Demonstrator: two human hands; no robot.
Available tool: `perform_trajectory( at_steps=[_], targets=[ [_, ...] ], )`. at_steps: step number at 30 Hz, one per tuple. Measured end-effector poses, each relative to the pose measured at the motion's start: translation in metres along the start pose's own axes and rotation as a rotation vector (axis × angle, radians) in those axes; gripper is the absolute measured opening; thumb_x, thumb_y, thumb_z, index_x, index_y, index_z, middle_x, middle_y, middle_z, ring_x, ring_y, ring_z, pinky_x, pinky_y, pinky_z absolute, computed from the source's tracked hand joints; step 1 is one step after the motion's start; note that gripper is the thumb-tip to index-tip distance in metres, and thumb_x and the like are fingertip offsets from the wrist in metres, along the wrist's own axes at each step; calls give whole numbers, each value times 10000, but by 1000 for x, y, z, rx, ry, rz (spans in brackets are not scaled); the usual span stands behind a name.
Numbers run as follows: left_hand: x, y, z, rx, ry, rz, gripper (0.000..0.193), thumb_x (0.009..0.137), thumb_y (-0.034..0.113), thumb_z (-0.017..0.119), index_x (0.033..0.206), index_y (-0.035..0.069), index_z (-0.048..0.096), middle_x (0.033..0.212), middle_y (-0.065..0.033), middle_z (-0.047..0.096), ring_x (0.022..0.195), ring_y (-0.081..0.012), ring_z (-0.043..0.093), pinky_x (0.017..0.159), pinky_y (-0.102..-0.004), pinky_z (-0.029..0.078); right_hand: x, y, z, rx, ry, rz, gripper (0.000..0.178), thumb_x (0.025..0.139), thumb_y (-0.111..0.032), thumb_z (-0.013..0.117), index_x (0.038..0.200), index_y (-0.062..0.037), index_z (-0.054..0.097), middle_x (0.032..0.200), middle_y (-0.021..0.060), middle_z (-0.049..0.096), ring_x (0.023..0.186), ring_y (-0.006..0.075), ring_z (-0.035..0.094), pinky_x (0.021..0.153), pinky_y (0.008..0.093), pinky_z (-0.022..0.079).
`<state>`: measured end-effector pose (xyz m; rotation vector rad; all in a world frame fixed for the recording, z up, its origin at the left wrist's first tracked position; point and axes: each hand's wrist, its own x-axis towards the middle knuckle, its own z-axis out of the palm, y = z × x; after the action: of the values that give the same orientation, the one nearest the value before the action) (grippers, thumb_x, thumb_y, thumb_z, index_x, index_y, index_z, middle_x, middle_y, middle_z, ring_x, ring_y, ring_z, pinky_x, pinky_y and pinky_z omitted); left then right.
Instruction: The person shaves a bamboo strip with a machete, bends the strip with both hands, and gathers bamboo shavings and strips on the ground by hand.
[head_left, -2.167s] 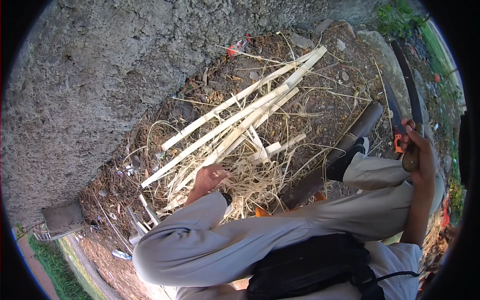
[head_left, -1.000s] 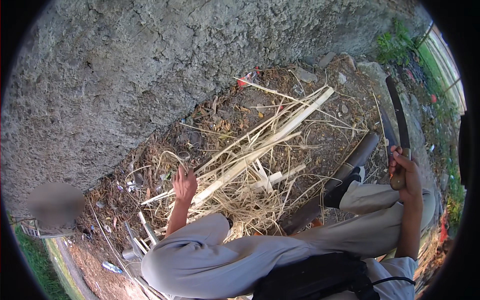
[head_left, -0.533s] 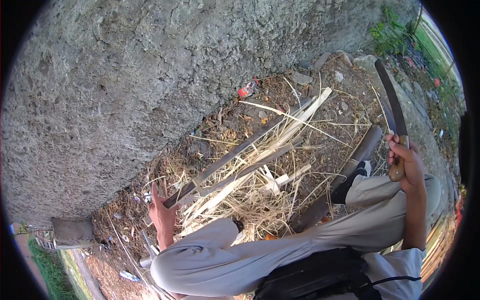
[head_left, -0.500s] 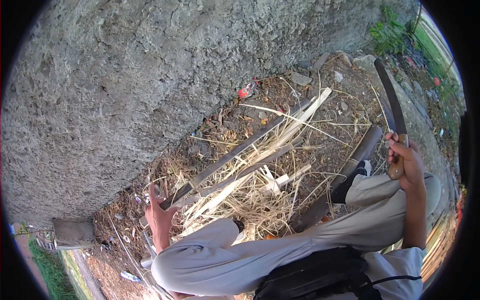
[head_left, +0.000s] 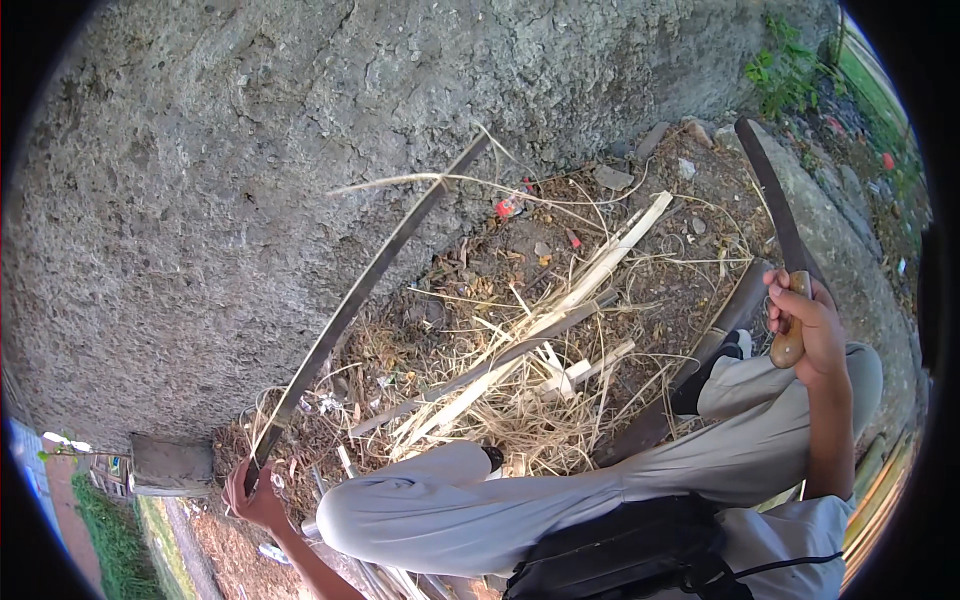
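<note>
My left hand is closed around the lower end of a long, dark bamboo strip. The strip slants up across the grey wall, and thin pale fibres dangle near its far end. In my right hand is a machete, gripped by its wooden handle, the dark blade pointing up and away. Between the hands, pale split strips lie on a heap of thin shavings. Another dark strip rests across that heap.
A rough concrete wall rises on the far side. A thick dark bamboo pole lies beside my shoe. Stones and a red wrapper are at the wall's foot. Long strips lie at the lower right.
My left hand has lifted the dark bamboo strip off the heap and drawn it to the left, its far end now up against the wall's backdrop. The right hand and machete have barely moved.
</note>
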<state>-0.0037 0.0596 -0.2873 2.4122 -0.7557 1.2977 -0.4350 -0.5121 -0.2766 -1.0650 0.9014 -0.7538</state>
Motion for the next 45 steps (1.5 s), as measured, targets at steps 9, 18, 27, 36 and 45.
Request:
perform_trajectory(
  at_steps=[9, 18, 27, 36, 45],
  targets=[
    [-23, -1, -75, 359, 449, 255, 211, 717, 22, 786, 902, 55, 688, 899, -84, 678, 782, -256, 585, 671, -387, 461, 1, 4, -2, -29, -20, 5, 124, 827, -49, 628, 902, -92, 538, 1007, 17, 603, 644, 69, 514, 575, 221, 417],
    [-64, -25, -119, 469, 185, -76, 206, 654, -10, 775, 804, 92, 679, 889, -69, 694, 759, -252, 588, 659, -375, 473, -1, 17, -14, 21, -55, 88, 134, 871, -63, 601, 980, -91, 530, 1028, 9, 605, 688, 60, 510, 575, 212, 431],
    [-207, -73, -224, -79, 44, -1097, 239, 630, -20, 803, 828, -18, 668, 827, -62, 662, 757, -134, 584, 703, -287, 455, 20, 29, -54, 123, -93, 229, 148, 927, -80, 557, 1070, -97, 522, 1128, 6, 601, 722, 38, 515, 595, 193, 453],
    [-432, 8, -311, -34, -55, -1791, 460, 822, 254, 744, 1110, -86, 632, 1064, -124, 672, 996, -188, 603, 942, -333, 423, 30, 23, -50, 39, -43, 193, 189, 944, -82, 537, 1129, -62, 507, 1161, 24, 596, 745, 40, 501, 618, 176, 449],
    [-555, 5, -344, -9, 507, -1902, 345, 922, 343, 613, 1153, 87, 603, 1068, -31, 660, 937, -183, 644, 739, -302, 506, 31, 26, -35, 53, -199, 231, 129, 942, -93, 552, 1068, -71, 548, 1128, 2, 594, 746, 29, 519, 611, 163, 459]
  ],
)
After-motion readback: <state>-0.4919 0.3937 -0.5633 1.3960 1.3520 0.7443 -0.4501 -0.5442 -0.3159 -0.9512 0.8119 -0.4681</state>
